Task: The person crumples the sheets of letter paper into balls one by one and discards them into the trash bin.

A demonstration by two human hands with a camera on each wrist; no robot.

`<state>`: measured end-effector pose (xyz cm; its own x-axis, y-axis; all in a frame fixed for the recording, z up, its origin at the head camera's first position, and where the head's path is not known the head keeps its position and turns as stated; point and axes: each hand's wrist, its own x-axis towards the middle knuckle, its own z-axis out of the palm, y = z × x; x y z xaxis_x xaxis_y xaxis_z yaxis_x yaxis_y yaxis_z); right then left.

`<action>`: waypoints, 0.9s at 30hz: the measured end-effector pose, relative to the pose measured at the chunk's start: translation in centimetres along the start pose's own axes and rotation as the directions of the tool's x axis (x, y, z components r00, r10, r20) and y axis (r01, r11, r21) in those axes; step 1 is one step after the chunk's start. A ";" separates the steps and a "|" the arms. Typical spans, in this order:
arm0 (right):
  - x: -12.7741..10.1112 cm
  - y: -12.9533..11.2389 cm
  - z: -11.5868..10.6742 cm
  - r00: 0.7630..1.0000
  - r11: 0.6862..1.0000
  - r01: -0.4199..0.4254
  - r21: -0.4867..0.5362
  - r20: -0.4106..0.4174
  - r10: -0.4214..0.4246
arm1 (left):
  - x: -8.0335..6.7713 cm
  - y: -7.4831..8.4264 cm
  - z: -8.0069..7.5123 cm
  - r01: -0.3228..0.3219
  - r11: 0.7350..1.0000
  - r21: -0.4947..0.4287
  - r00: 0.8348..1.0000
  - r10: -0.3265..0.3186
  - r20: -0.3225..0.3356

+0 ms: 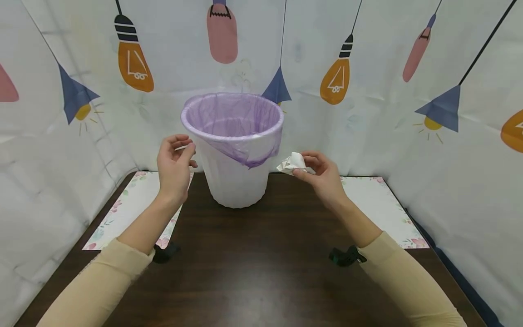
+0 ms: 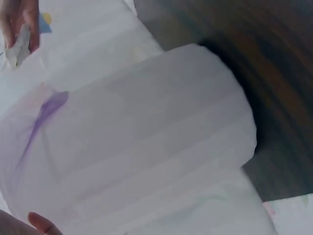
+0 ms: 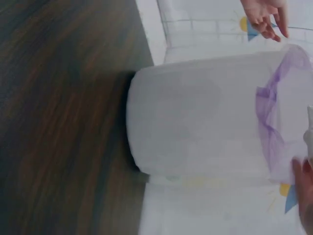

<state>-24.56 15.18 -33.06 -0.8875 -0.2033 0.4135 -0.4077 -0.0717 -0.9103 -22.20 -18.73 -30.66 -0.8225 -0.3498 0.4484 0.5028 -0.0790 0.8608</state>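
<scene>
- Pinches crumpled white paper [image 1: 291,164] in right hand [image 1: 320,175], with thumb and fingers clamped on it
- Holds this paper just right of the bin [image 1: 237,186], outside it and lower than its rim
- Has left hand [image 1: 175,160] raised just left of the bin, near its rim, with fingers and thumb loosely bent and slightly apart
- Has the bin between the fingers of both hands, upright on the table [image 1: 253,254]
- Shows a purple bag [image 1: 255,159] inside the bin, folded out over the rim, between left and right fingers
- Has one floral mat [image 1: 139,197] left of and nearer than left fingers, another mat [image 1: 376,200] right of and nearer than right fingers
- Shows a white curtain [image 1: 304,122] beyond all fingers, with printed bulbs [image 1: 135,67] and lamps [image 1: 278,87]
- Wears pale sleeves [image 1: 94,281] and dark straps [image 1: 345,257], back from the fingers toward the body
</scene>
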 end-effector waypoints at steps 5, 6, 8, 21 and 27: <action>0.7 -0.7 -0.3 1.000 1.000 0.025 -0.015 -0.008 -0.025 | 1.6 1.2 -0.3 0.136 0.987 -0.090 0.990 -0.139 -0.023; 0.8 -0.8 -0.3 1.000 1.000 0.029 -0.012 -0.007 -0.029 | 1.9 1.4 -0.4 0.163 0.982 -0.100 0.986 -0.166 -0.023; 1.0 -1.2 -0.4 0.999 0.999 0.032 -0.008 -0.001 -0.032 | 2.4 1.8 -0.4 0.203 0.970 -0.131 0.978 -0.208 -0.026; 3.3 -4.9 -0.1 0.997 0.996 0.062 -0.058 0.047 -0.059 | 5.6 3.7 -0.8 0.381 0.902 -0.201 0.924 -0.378 0.055; 4.9 -6.5 0.3 0.993 0.988 0.099 -0.117 0.071 -0.092 | 6.4 3.7 -1.0 0.432 0.876 -0.215 0.902 -0.423 0.090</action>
<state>-26.17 14.38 -25.12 -0.8289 -0.2649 0.4927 -0.5163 0.0233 -0.8561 -25.36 -22.22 -24.83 -0.9782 -0.1979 0.0624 0.1423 -0.4207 0.8960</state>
